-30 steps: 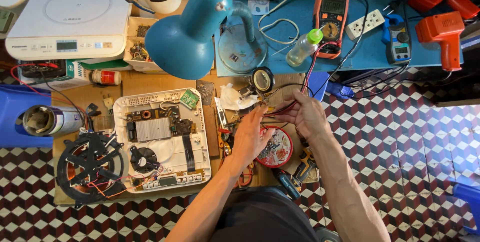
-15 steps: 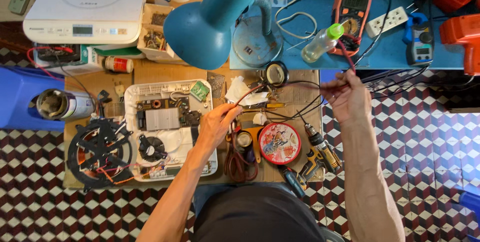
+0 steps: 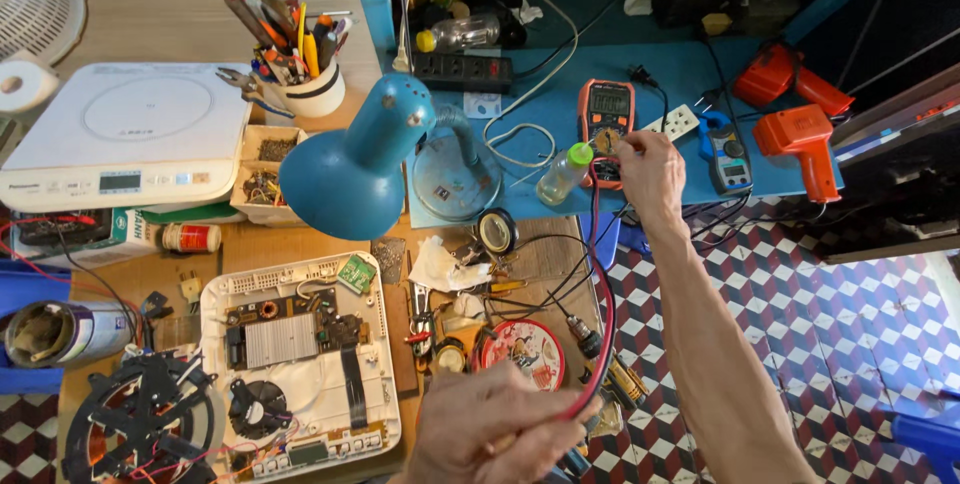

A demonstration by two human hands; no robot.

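Right hand (image 3: 650, 169) moved onto multimeter (image 3: 605, 114), dial hidden; left hand (image 3: 490, 434) grips red lead (image 3: 603, 344).

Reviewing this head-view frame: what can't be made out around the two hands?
- Multimeter: dial setting hidden by the right hand.
- Red lead: probe tip hidden inside the left hand.
- Left hand: wrist cut off by bottom edge.
- Meter display: too small to tell.

Electronics repair workshop, multimeter (image 3: 605, 116), opened cooker circuit board (image 3: 290, 339), tool cup (image 3: 310, 94)
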